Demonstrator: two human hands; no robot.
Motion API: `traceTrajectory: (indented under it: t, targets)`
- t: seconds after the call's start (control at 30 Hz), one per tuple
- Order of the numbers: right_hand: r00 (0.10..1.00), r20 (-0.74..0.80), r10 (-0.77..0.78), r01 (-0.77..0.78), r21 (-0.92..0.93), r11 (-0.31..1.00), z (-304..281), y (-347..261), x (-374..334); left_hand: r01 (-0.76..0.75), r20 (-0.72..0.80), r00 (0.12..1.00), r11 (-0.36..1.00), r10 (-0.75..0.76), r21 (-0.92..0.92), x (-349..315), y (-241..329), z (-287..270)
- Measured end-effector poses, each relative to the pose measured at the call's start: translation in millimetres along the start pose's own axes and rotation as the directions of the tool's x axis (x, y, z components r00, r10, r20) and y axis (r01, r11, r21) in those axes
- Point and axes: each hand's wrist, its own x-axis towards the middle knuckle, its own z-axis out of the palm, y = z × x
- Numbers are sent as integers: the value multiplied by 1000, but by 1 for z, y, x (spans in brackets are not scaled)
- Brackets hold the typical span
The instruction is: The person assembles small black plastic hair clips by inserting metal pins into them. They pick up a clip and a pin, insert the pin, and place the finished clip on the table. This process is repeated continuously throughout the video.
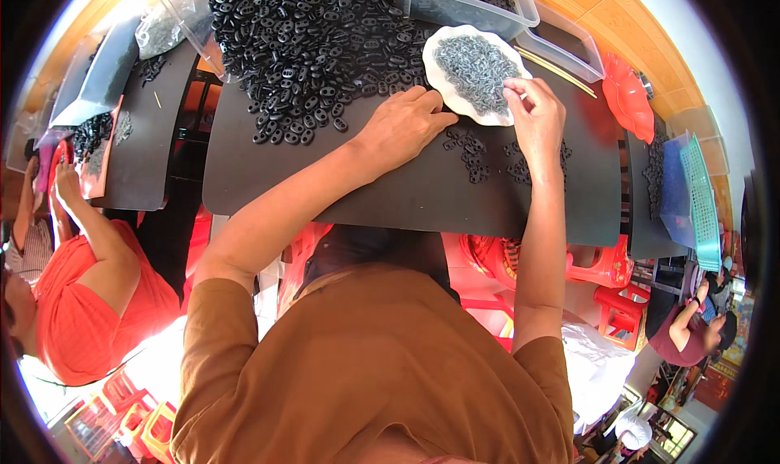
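Note:
A white scalloped dish point(436, 72) heaped with small shiny grey pieces point(479, 66) sits on the dark table, right of centre. My right hand point(538, 113) is at the dish's right side, thumb and fingertips pinched over the grey pieces; what is between them is too small to make out. My left hand point(409, 128) rests by the dish's lower left edge, fingers curled; anything inside is hidden. A large pile of black oval pieces with holes point(305, 45) spreads beyond my left hand. Nearer me lie two small groups of black pieces, one point(470, 153) between my forearms, the other partly behind my right wrist.
Clear plastic bins point(467, 9) stand at the far edge, one holding black pieces. Yellowish sticks point(556, 70) lie right of the dish, near a red scalloped dish point(628, 98). A teal basket point(704, 204) is far right. At left, a person in red point(106, 301) works at another table.

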Motion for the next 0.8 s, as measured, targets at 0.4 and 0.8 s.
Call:
traceTrajectory:
  t: [0.4,0.8]
  targets:
    - [917,364,-163,241,-181,953,7,-7,16,184,78,982,972,-174,-147,-12,1,-18]
    - [877,445,-178,329,-287,900,8,-9,22,184,61,982,979,-178,-94,-12,5,-15]
